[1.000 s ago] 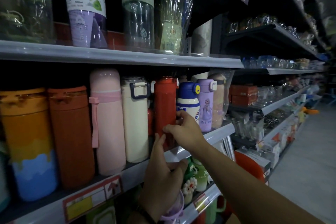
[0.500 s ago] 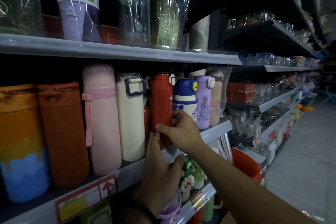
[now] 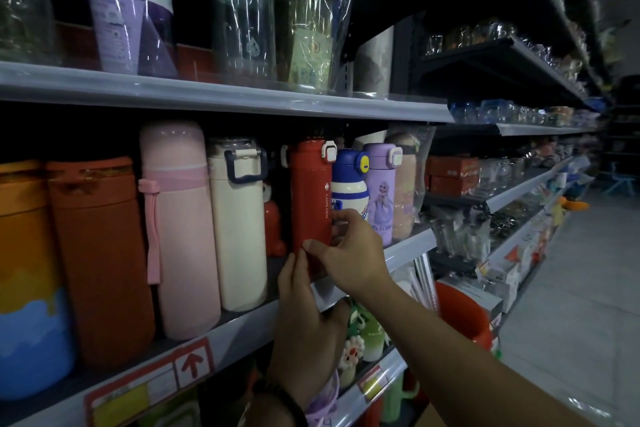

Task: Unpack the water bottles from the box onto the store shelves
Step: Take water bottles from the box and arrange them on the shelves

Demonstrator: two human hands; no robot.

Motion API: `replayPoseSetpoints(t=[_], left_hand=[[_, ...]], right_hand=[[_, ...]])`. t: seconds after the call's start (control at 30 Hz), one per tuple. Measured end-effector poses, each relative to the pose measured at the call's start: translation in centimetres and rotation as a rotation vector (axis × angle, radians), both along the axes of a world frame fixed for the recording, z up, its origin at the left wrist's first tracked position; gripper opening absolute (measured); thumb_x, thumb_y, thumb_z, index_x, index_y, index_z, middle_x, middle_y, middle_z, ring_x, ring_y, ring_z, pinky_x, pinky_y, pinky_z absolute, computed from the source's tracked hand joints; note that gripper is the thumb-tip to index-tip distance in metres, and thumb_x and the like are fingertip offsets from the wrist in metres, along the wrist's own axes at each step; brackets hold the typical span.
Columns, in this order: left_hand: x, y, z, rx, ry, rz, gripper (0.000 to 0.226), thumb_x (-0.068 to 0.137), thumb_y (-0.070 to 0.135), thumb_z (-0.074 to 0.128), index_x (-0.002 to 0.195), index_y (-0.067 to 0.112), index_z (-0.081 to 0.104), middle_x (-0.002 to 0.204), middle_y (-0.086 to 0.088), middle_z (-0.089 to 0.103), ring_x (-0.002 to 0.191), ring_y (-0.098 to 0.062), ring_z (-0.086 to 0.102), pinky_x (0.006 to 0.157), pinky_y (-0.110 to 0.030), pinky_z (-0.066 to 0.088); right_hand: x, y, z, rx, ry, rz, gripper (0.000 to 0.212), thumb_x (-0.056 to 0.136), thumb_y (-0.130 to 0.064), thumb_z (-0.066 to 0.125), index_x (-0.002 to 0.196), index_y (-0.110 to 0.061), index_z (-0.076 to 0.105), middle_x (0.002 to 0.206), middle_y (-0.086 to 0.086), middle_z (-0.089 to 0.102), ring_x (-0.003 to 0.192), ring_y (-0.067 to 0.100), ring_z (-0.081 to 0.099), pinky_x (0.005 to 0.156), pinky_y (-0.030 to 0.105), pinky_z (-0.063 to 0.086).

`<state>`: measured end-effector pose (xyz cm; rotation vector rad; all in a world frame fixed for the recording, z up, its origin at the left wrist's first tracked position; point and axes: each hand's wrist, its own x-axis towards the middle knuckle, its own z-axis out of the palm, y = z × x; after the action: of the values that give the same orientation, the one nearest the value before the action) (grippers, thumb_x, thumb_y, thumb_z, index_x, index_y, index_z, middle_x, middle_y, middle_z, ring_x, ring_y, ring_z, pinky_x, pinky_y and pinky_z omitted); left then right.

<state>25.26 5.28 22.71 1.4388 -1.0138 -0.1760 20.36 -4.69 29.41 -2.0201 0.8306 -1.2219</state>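
The red bottle (image 3: 310,191) stands upright on the middle shelf (image 3: 242,333), between a cream bottle (image 3: 237,229) with a dark handle on its left and a blue-capped bottle (image 3: 348,184) touching its right side. The right hand (image 3: 349,253) grips its lower part, thumb on the front and fingers curled round the right side, while the left hand (image 3: 304,322) reaches up from below with straight fingers resting against the bottle's base at the shelf edge. Further out stand a pink bottle (image 3: 180,229) and a purple bottle (image 3: 381,191), and plastic-wrapped bottles line the upper shelf (image 3: 207,97).
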Motion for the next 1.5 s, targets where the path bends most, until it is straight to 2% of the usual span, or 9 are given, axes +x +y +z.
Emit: replayPoseSetpoints(t=[0.17,0.4,0.6,0.73,0.8,1.03,1.27,1.4,1.5], left_hand=[[-0.3,-0.1,0.3,0.024,-0.054,-0.013,0.096,0.087,0.009,0.076,0.163,0.030,0.021,0.164,0.015,0.025,0.130,0.017,0.031,0.112,-0.009,0.032],[-0.1,-0.5,-0.3,0.059,-0.113,-0.020,0.094,0.091,0.016,0.075,0.165,0.026,0.017,0.167,0.013,0.018,0.127,0.022,0.025,0.093,0.011,0.023],[0.2,-0.7,-0.9,0.038,-0.145,-0.007,0.092,0.091,0.010,0.075,0.164,0.020,0.020,0.168,0.009,0.019,0.132,0.019,0.026,0.100,0.009,0.021],[0.4,-0.3,-0.2,0.035,-0.072,-0.033,0.095,0.078,0.048,0.070,0.160,0.044,0.023,0.164,0.024,0.025,0.136,-0.024,0.055,0.110,-0.046,0.051],[0.3,0.4,0.1,-0.005,-0.063,-0.004,0.087,0.075,0.053,0.064,0.155,0.049,0.030,0.159,0.023,0.037,0.129,-0.030,0.062,0.104,-0.055,0.054],[-1.4,5.1,1.7,-0.231,-0.226,0.321,0.040,0.080,0.004,0.070,0.111,0.027,0.062,0.105,0.010,0.066,0.081,-0.004,0.065,0.074,-0.008,0.046],[-0.3,8.5,3.0,-0.417,-0.397,0.514,0.043,0.078,-0.012,0.059,0.116,0.008,0.062,0.124,-0.007,0.053,0.117,0.008,0.047,0.095,-0.006,0.038],[0.0,8.5,2.2,-0.352,-0.420,0.458,0.062,0.076,-0.003,0.063,0.135,0.012,0.058,0.143,-0.007,0.049,0.135,-0.017,0.050,0.106,-0.028,0.046],[0.0,8.3,1.6,-0.254,-0.434,0.408,0.081,0.072,0.000,0.075,0.147,0.017,0.051,0.153,-0.005,0.046,0.145,-0.024,0.044,0.114,-0.018,0.036]], right_hand=[[0.0,-0.7,-0.2,0.052,-0.030,-0.034,0.057,0.072,-0.033,0.094,0.114,-0.023,0.057,0.097,-0.009,0.070,0.092,0.013,0.070,0.089,0.040,0.060],[-0.3,-0.8,0.1,0.067,-0.005,-0.032,0.055,0.075,-0.034,0.093,0.116,-0.024,0.058,0.102,-0.010,0.070,0.095,0.011,0.069,0.091,0.037,0.060],[-0.6,-0.4,0.0,0.041,-0.006,-0.048,0.055,0.076,-0.037,0.092,0.118,-0.021,0.059,0.102,-0.011,0.068,0.096,0.012,0.067,0.083,0.026,0.055],[-0.5,0.3,-0.1,-0.014,-0.052,-0.084,0.050,0.076,-0.033,0.090,0.112,-0.022,0.056,0.097,-0.013,0.066,0.090,0.007,0.065,0.077,0.025,0.052],[-0.3,1.0,-0.1,-0.096,-0.146,-0.147,0.043,0.076,-0.030,0.085,0.105,-0.023,0.054,0.098,-0.007,0.065,0.091,0.011,0.063,0.079,0.031,0.053],[1.3,5.2,1.7,-0.100,-0.291,0.218,0.026,0.083,-0.005,0.074,0.099,-0.023,0.064,0.086,-0.003,0.068,0.077,0.014,0.065,0.074,0.028,0.057],[3.9,6.5,1.9,0.236,-0.244,0.511,0.046,0.087,-0.016,0.071,0.131,-0.023,0.060,0.117,-0.002,0.073,0.108,0.011,0.070,0.092,0.033,0.058],[4.5,6.0,2.0,0.393,-0.270,0.617,0.046,0.095,-0.006,0.061,0.139,-0.016,0.057,0.118,0.007,0.073,0.105,0.017,0.071,0.084,0.028,0.055],[4.5,5.9,1.9,0.401,-0.237,0.659,0.043,0.096,0.002,0.056,0.136,-0.013,0.059,0.118,0.012,0.074,0.107,0.021,0.072,0.083,0.026,0.057]])
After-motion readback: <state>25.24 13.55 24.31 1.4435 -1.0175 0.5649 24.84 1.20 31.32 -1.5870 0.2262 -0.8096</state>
